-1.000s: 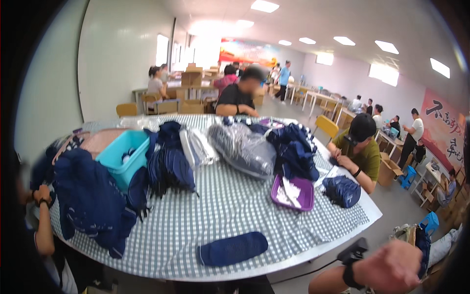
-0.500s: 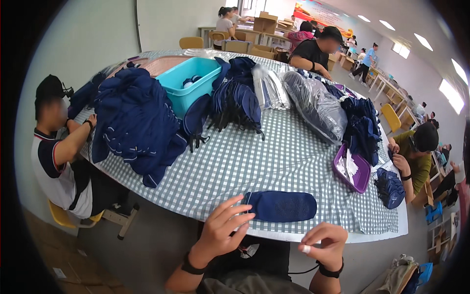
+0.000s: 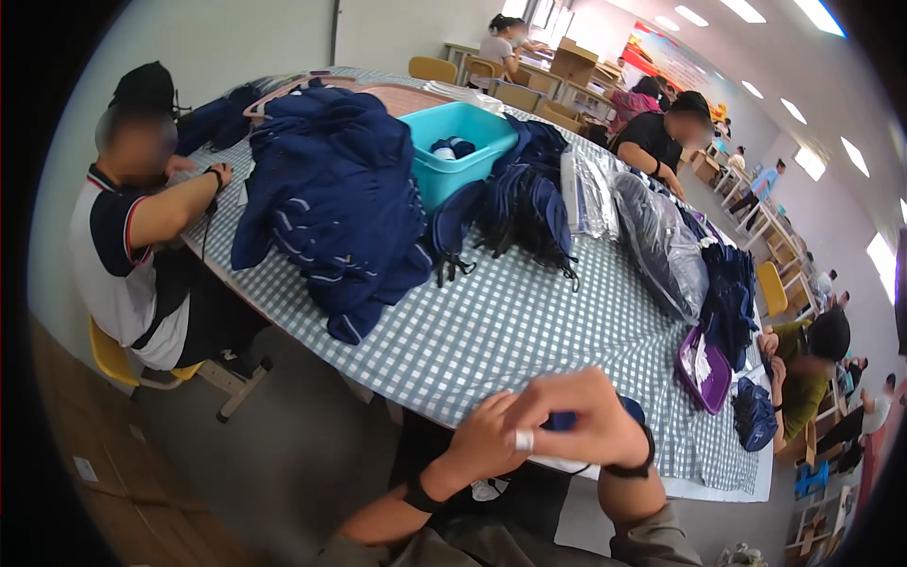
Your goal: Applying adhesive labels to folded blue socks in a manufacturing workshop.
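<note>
A flat navy cloth piece (image 3: 635, 408), rounded at its right end, lies at the near edge of the table. Most of it is covered by my right hand (image 3: 584, 416), which hovers over it, smeared by motion. That hand's thumb and forefinger are pinched, and white tape wraps one digit; whatever sits in the pinch is hidden. Close beside it on the left is my left hand (image 3: 480, 442), closed, its fingers drawn together near the cloth's left end. Its fingertips are partly behind the right hand, so what they grip cannot be seen.
The table wears a checked cloth (image 3: 425, 350). On it are a large navy garment heap (image 3: 331, 208), a turquoise bin (image 3: 463, 170), navy pouches with cords (image 3: 524, 213), a plastic-wrapped bundle (image 3: 661, 246) and a purple tray (image 3: 704, 373). Co-workers sit left (image 3: 142, 227) and right (image 3: 812, 364).
My two hands have come together over the navy cloth piece, the right moving left across it. Before, they were apart and the left fingers were spread. The view has turned leftward.
</note>
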The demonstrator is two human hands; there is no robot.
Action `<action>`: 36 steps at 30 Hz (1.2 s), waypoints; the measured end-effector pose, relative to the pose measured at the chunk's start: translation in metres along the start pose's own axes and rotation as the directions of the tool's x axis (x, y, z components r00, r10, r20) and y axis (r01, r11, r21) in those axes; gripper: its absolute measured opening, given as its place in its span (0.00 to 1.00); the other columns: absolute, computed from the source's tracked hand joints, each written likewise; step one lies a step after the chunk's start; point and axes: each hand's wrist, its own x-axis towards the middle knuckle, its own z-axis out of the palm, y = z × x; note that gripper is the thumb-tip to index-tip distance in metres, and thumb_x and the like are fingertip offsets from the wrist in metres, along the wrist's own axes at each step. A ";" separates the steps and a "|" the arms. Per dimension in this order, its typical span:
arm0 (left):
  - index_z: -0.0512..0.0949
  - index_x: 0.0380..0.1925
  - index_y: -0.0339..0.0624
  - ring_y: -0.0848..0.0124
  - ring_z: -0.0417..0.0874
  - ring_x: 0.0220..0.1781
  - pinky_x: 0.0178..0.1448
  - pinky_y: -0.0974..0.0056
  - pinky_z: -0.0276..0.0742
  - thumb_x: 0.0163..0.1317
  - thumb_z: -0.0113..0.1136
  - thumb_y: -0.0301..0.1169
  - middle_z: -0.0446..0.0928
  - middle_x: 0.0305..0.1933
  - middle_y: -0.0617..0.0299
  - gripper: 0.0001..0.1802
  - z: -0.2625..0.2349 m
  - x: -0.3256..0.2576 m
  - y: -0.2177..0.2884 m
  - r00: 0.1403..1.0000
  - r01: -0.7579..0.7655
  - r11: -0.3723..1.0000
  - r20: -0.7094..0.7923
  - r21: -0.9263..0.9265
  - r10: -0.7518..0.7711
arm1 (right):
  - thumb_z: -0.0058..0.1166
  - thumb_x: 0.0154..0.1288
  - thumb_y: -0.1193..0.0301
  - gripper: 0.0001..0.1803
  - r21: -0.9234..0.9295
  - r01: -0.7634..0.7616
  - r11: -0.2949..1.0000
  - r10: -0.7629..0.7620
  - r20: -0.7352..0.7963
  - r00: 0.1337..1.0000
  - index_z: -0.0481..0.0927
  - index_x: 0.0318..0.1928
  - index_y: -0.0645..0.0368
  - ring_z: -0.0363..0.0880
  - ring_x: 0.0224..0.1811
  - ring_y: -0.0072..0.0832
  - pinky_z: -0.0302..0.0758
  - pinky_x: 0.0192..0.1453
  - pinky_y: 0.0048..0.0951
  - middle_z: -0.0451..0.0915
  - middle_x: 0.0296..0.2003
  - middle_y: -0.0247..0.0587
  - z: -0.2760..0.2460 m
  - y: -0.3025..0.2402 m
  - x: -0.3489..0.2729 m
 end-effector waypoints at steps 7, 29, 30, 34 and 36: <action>0.84 0.44 0.42 0.55 0.80 0.57 0.66 0.51 0.72 0.62 0.63 0.34 0.82 0.52 0.56 0.13 -0.002 0.004 -0.006 0.966 -0.251 0.930 0.009 0.267 0.258 | 0.65 0.60 0.70 0.10 -0.389 0.042 0.920 -0.260 -0.528 0.808 0.84 0.40 0.63 0.82 0.45 0.31 0.77 0.48 0.30 0.83 0.43 0.46 -0.069 0.091 0.126; 0.86 0.42 0.42 0.53 0.80 0.58 0.64 0.50 0.72 0.55 0.65 0.31 0.82 0.53 0.55 0.14 -0.006 0.005 -0.010 0.976 -0.218 0.927 0.055 0.304 0.211 | 0.75 0.37 0.50 0.25 -0.404 -0.687 0.604 0.147 -0.791 0.594 0.84 0.23 0.60 0.84 0.31 0.44 0.79 0.40 0.40 0.84 0.25 0.48 -0.137 0.192 0.109; 0.86 0.42 0.42 0.53 0.79 0.58 0.64 0.49 0.71 0.55 0.65 0.31 0.82 0.53 0.55 0.14 -0.004 0.006 -0.008 0.973 -0.231 0.927 0.068 0.295 0.221 | 0.75 0.37 0.46 0.29 -0.398 -0.716 0.573 0.205 -0.777 0.596 0.84 0.22 0.62 0.85 0.30 0.43 0.79 0.39 0.40 0.84 0.25 0.48 -0.145 0.187 0.104; 0.85 0.42 0.42 0.53 0.79 0.59 0.65 0.49 0.70 0.54 0.65 0.31 0.82 0.53 0.55 0.14 -0.002 0.007 -0.007 0.967 -0.256 0.923 0.088 0.289 0.240 | 0.70 0.39 0.37 0.39 -0.266 -0.790 0.552 0.413 -0.736 0.536 0.85 0.26 0.68 0.85 0.34 0.46 0.79 0.42 0.39 0.85 0.29 0.55 -0.157 0.175 0.091; 0.85 0.43 0.42 0.53 0.79 0.59 0.66 0.48 0.70 0.54 0.65 0.31 0.81 0.53 0.55 0.15 -0.003 0.006 -0.007 0.973 -0.230 0.930 0.100 0.287 0.210 | 0.69 0.41 0.37 0.40 -0.279 -0.739 0.613 0.475 -0.617 0.628 0.85 0.28 0.70 0.85 0.37 0.44 0.78 0.45 0.38 0.85 0.31 0.58 -0.153 0.176 0.082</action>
